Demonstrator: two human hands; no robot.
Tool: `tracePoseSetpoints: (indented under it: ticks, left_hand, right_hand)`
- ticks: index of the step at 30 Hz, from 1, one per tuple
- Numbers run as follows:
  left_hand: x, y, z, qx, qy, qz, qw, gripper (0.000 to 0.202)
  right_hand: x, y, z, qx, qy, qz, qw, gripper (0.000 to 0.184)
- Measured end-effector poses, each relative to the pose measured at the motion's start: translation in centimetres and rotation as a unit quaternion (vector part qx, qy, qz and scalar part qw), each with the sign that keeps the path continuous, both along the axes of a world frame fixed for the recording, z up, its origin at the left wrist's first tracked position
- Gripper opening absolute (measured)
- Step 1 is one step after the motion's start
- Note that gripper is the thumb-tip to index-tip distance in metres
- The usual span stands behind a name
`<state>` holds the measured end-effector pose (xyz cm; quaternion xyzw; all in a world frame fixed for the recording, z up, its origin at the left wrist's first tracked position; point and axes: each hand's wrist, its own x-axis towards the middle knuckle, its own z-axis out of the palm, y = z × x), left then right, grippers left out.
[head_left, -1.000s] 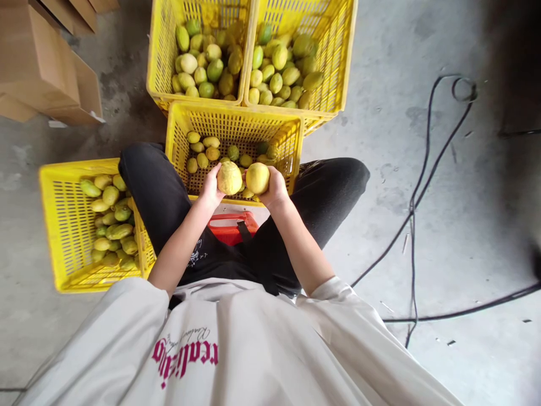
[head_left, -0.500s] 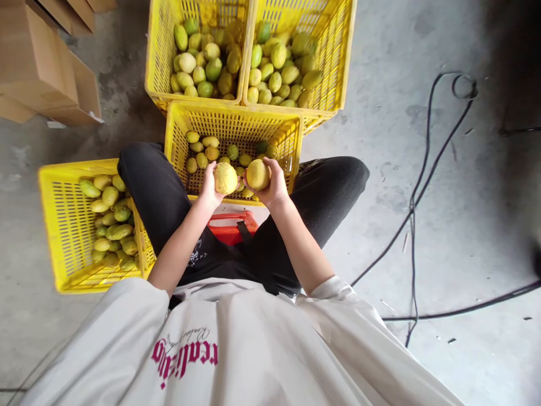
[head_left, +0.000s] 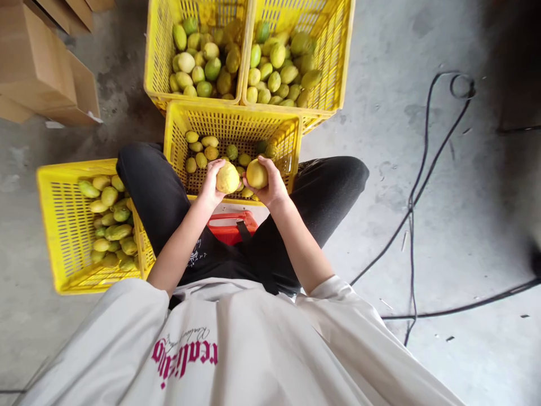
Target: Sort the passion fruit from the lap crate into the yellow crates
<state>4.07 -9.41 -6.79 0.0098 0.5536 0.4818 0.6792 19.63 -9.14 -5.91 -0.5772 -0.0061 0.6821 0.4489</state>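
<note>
My left hand is wrapped round a yellow lemon with bumpy skin. Beside it, my right hand grips a second, smoother yellow lemon. Both fruits are held side by side over the near part of a yellow slatted crate between my knees. Several yellow and green lemons lie scattered on that crate's bottom. My hands and the held fruit hide some of those below.
Two yellow crates of lemons stand beyond, side by side. Another yellow crate with lemons is by my left leg. Cardboard boxes are at the upper left. A red plastic piece shows between my legs. Black cable loops across the floor at right.
The lemon in my left hand has turned a little and moved slightly to the right. My right hand keeps its hold on the other lemon, nearly still.
</note>
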Motion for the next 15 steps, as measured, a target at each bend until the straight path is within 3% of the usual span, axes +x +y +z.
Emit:
tracePoseSetpoints:
  ticks: [5,10,15]
  left_hand:
    - [0.3,0.2,1.2,-0.035,0.011,-0.004,0.999,0.032]
    - [0.7,0.6,2.8,-0.092,-0.009,0.018,0.996,0.012]
    - [0.5,0.8,2.8,-0.087,-0.003,0.034,0.996,0.033]
  right_hand:
    - [-0.1,-0.1,0.3,-0.004,-0.009,0.033,0.999,0.056]
    - [-0.2,0.1,1.2,-0.026,0.001,0.017,1.000,0.057]
    - [-0.3,0.0,1.2,-0.018,-0.010,0.028,0.999,0.056]
